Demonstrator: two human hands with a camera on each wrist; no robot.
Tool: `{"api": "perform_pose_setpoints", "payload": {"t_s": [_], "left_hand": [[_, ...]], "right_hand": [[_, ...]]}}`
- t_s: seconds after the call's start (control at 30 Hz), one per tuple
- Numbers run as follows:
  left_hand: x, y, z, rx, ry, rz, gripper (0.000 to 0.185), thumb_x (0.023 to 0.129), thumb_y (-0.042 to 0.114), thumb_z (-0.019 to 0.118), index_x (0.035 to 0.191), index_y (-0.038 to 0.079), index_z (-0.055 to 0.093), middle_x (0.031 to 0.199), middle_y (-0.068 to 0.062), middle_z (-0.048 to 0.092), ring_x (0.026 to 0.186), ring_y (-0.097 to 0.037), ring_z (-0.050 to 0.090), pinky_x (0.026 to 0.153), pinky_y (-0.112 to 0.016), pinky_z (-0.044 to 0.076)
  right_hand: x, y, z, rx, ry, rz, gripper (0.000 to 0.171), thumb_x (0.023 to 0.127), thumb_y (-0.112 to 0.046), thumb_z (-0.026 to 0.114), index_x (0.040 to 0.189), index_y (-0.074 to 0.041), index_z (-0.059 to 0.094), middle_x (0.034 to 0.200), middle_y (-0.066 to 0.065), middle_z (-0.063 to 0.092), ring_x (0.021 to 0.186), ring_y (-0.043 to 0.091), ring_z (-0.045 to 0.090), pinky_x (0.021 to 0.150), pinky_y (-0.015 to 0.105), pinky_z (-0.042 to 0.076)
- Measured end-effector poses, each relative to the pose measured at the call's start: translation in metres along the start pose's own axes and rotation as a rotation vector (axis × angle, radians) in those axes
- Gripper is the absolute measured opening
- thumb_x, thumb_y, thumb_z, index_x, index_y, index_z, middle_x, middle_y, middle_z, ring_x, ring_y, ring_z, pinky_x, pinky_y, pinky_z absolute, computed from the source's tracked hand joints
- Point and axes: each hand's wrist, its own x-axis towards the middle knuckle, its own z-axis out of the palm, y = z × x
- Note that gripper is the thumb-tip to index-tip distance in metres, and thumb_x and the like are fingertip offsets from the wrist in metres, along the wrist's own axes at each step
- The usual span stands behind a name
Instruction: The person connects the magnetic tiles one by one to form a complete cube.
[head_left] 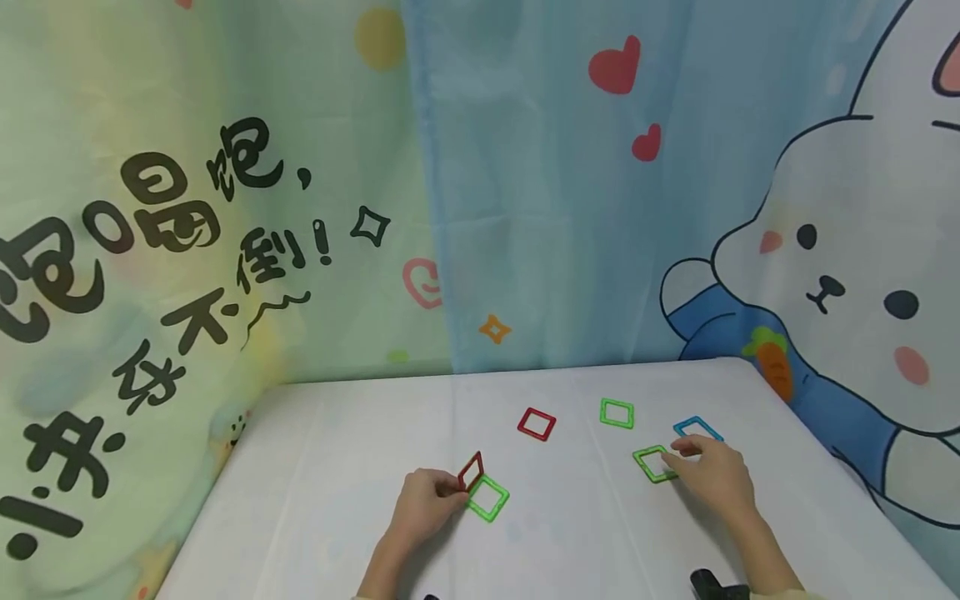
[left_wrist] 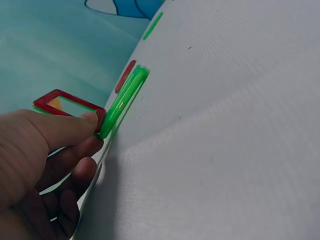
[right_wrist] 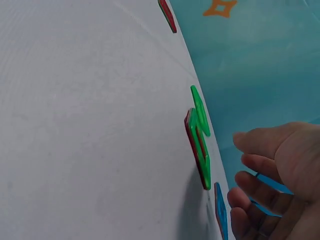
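Note:
My left hand (head_left: 425, 504) pinches a red square frame (left_wrist: 60, 96) between thumb and fingers, tilted up off the table. A green square frame (head_left: 489, 498) lies against its lower edge, right beside the fingertips. In the head view my right hand (head_left: 716, 479) hovers by another green square frame (head_left: 654, 464), which shows a red underside in the right wrist view. Its fingers (right_wrist: 260, 187) are loosely bent with nothing between them. Just beyond this hand lies a blue square frame (head_left: 697, 427), partly covered by it in the head view.
Farther back on the white table (head_left: 360, 467) lie a red square frame (head_left: 537, 424) and a green one (head_left: 617, 413). A black object (head_left: 716, 586) shows at the front edge by the right wrist. A printed curtain (head_left: 525, 208) hangs behind the table.

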Motion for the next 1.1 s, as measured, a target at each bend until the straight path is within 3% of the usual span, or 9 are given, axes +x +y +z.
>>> {"api": "perform_pose_setpoints", "payload": {"t_s": [0.27,0.57,0.67,0.93,1.1], "left_hand": [[0.001,0.004,-0.005,-0.021,0.007,0.016,0.006,0.079,0.01,0.079,0.081,0.007,0.075,0.072,0.005,0.068,0.064,-0.006,0.06,0.056,-0.025,0.047],[-0.005,0.004,0.001,-0.027,-0.036,-0.037,0.007,0.078,0.013,0.081,0.081,0.009,0.075,0.07,0.007,0.067,0.064,-0.007,0.06,0.059,-0.027,0.048],[-0.006,0.005,0.002,-0.029,-0.038,-0.036,0.007,0.078,0.013,0.081,0.081,0.009,0.075,0.07,0.008,0.067,0.063,-0.007,0.06,0.059,-0.026,0.048],[-0.006,0.004,0.003,-0.024,-0.038,-0.053,0.008,0.078,0.014,0.081,0.081,0.01,0.075,0.07,0.009,0.067,0.063,-0.006,0.06,0.058,-0.025,0.048],[-0.004,0.004,0.003,-0.018,-0.04,-0.039,0.007,0.077,0.013,0.081,0.08,0.01,0.075,0.07,0.009,0.067,0.062,-0.006,0.06,0.057,-0.026,0.048]], "right_hand": [[0.001,0.0,-0.002,-0.025,-0.03,0.027,0.056,0.082,-0.033,0.075,0.111,0.014,0.061,0.103,0.032,0.062,0.096,0.047,0.058,0.077,0.054,0.046],[-0.003,0.012,0.005,-0.051,-0.127,0.062,0.079,0.071,-0.055,0.08,0.113,0.009,0.062,0.112,0.032,0.06,0.1,0.048,0.056,0.077,0.056,0.044],[-0.005,0.009,0.005,-0.065,-0.133,0.047,0.074,0.069,-0.054,0.082,0.11,0.005,0.064,0.112,0.03,0.06,0.1,0.048,0.055,0.075,0.056,0.044],[-0.006,0.003,0.008,-0.096,-0.132,-0.006,0.041,0.07,-0.04,0.084,0.092,-0.007,0.075,0.098,0.018,0.068,0.093,0.041,0.06,0.07,0.052,0.048],[-0.004,0.001,0.01,-0.137,-0.15,-0.033,0.031,0.075,-0.033,0.081,0.093,-0.008,0.077,0.099,0.018,0.066,0.094,0.042,0.06,0.069,0.053,0.049]]}}
